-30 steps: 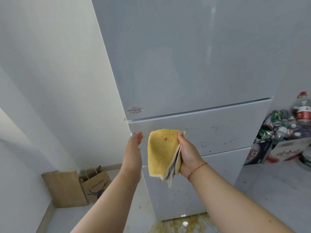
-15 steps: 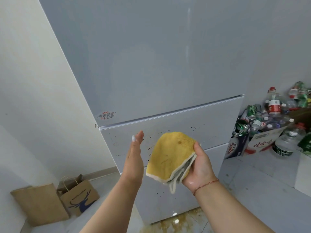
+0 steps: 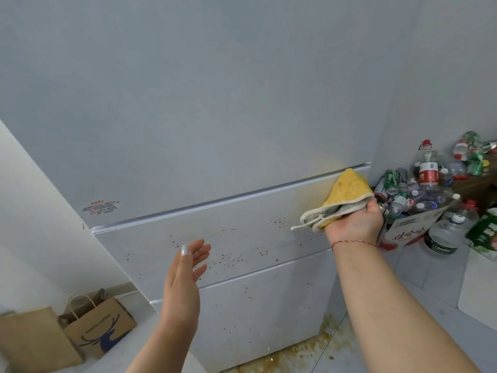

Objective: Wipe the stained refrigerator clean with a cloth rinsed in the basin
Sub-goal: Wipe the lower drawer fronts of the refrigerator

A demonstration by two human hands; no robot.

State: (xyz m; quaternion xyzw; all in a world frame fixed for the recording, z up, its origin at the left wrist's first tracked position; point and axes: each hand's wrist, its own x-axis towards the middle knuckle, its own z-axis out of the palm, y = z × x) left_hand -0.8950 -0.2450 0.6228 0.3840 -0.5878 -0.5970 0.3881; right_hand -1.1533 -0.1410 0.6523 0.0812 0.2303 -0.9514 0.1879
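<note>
- Right hand grips folded yellow cloth, pressed to fridge at right end of the seam between top door and middle drawer.
- Left hand empty, fingers spread, held off the drawer front.
- Dark specks across middle drawer; yellowish smear beside cloth.
- Brown spill on floor at fridge base.

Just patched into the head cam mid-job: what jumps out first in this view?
The yellow cloth, gripped in the right hand, is pressed at the right end of the seam below the refrigerator's top door. Dark specks dot the middle drawer front, and the left hand hovers open before them. A brownish spill spreads on the floor at the base, and a heap of bottles and cans stands to the right.
</note>
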